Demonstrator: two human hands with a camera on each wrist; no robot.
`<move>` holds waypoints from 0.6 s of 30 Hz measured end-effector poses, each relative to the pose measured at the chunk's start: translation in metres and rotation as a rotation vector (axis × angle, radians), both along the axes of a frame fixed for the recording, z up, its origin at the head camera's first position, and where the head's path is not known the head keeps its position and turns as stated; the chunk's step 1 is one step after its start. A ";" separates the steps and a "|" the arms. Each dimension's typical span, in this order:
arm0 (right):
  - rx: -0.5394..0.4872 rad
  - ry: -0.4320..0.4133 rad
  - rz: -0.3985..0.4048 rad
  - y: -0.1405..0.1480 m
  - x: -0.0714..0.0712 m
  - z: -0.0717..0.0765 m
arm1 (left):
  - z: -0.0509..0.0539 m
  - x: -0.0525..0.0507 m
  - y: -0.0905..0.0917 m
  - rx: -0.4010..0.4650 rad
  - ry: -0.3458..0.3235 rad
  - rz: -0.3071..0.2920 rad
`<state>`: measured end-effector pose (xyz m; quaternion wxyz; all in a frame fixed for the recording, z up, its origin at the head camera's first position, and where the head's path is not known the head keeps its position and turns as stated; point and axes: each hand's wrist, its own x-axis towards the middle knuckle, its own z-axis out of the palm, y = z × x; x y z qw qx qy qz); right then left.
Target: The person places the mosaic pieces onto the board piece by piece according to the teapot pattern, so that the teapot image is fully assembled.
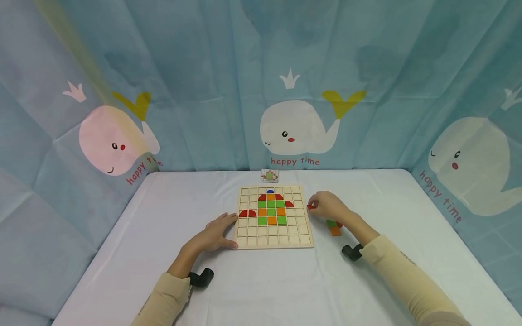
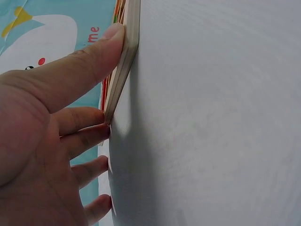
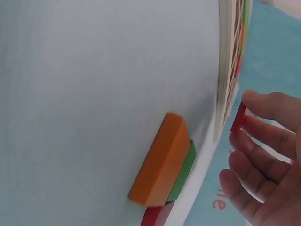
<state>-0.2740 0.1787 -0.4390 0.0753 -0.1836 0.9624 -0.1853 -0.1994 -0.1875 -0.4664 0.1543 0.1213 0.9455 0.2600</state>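
Observation:
A wooden grid board point(image 1: 289, 239) lies on the white table, with green and orange squares, red quarter-round pieces and a blue piece in its middle cells. My left hand point(image 1: 214, 233) rests at the board's left edge, thumb by the near corner; in the left wrist view the thumb of my left hand point(image 2: 51, 108) touches the board's side point(image 2: 123, 70). Just off the board's right edge, my right hand point(image 1: 329, 206) pinches a red piece point(image 1: 311, 207). The right wrist view shows that red piece point(image 3: 239, 117) between thumb and fingers of my right hand point(image 3: 270, 150).
Beside my right wrist lie an orange piece point(image 1: 335, 231), a green piece point(image 1: 331, 223) and a red one point(image 1: 340, 225). A small picture card point(image 1: 269, 175) is behind the board. Black objects point(image 1: 201, 278) show near both wrists. A whale-print curtain point(image 1: 228, 81) stands behind the table.

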 end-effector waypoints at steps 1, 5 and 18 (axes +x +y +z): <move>-0.001 0.003 0.001 -0.001 0.000 0.000 | 0.000 0.000 0.000 0.000 0.000 -0.001; -0.019 0.009 0.010 -0.005 0.001 0.000 | 0.000 0.000 -0.001 -0.005 0.006 -0.008; -0.044 0.013 0.034 -0.019 0.003 -0.001 | -0.001 0.000 -0.001 0.003 0.012 -0.011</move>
